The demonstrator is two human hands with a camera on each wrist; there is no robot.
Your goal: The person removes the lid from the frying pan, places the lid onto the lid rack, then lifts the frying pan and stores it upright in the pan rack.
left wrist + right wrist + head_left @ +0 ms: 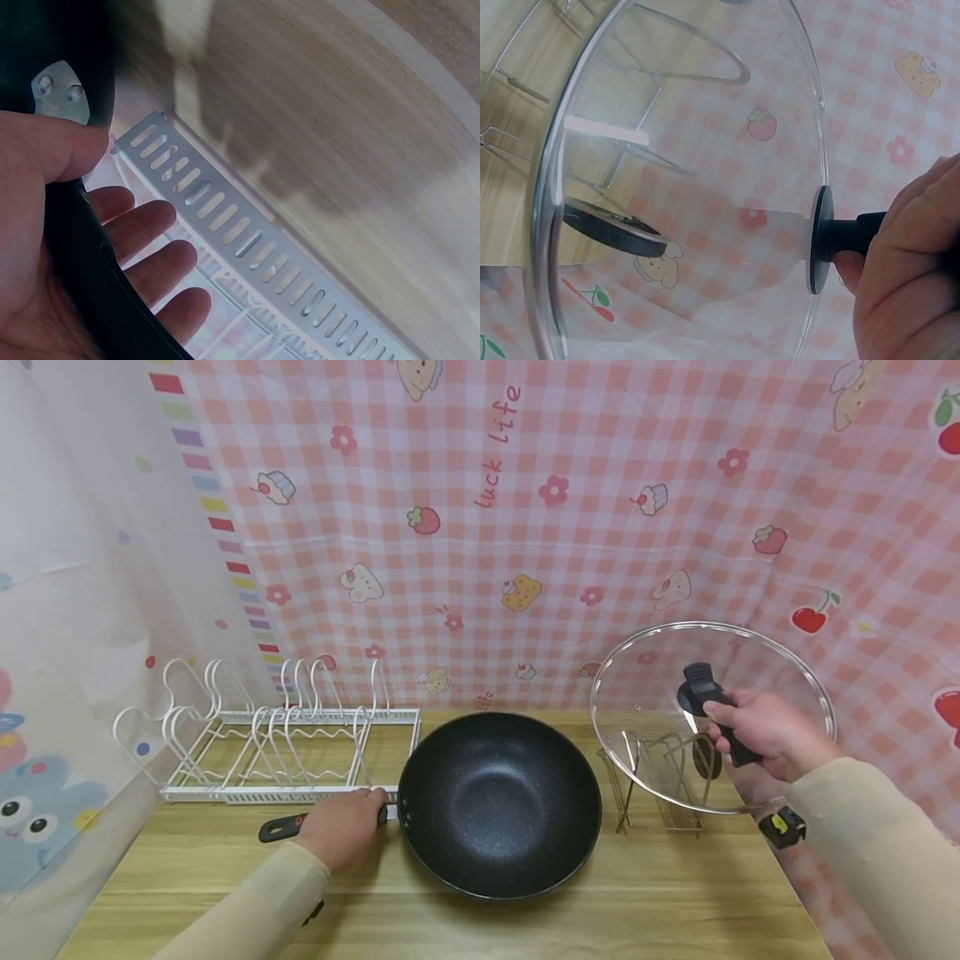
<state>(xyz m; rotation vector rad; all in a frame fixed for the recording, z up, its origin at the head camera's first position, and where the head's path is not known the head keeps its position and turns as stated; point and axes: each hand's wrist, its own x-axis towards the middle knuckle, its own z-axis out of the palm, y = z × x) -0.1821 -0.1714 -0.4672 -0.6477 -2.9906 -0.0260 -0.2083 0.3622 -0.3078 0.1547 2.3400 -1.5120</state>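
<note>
A black wok (498, 810) sits on the wooden table, its inside facing up. My left hand (341, 831) grips its black handle (281, 828); in the left wrist view the fingers (154, 225) curl loosely about the handle, near the riveted metal bracket (61, 94). On the right, a large round glass lid (637, 693) with a metal rim is held tilted up. My right hand (768, 731) grips its black handle (699, 675). Behind the lid stands a small wire rack (624, 802), partly seen through the glass.
A white wire rack (285, 793) with several upright loops stands left of the wok, close to my left hand. A dark oval piece (615, 229) shows through the lid. A checked cloth (480, 568) hangs behind the table (450, 935).
</note>
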